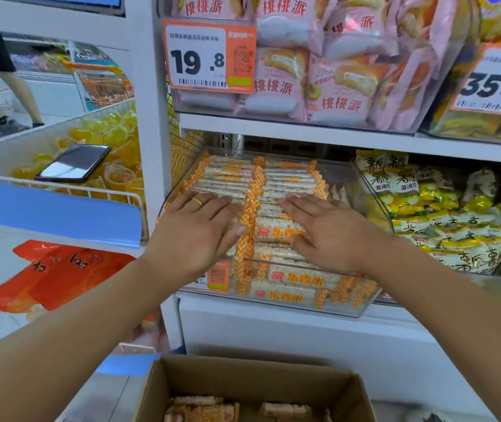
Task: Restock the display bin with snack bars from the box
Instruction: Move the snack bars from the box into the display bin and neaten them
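A clear plastic display bin (374,205) sits on the middle shelf, filled with two rows of white snack bars (276,178) with orange checkered ends. My left hand (196,228), with a gold ring, lies flat on the left row. My right hand (324,231) lies flat on the right row, fingers straight and pointing left. Neither hand holds a bar. Below, at the bottom edge, stands an open cardboard box (343,391) with several more snack bars (203,406) lying in it.
Pink pastry packs (328,77) fill the shelf above, behind a 19.8 price tag (203,56). Yellow-and-white snack bags (444,214) fill the neighbouring bin. A phone (74,162) lies on yellow jelly cups in the wire basket at left. A person's legs (8,95) pass at far left.
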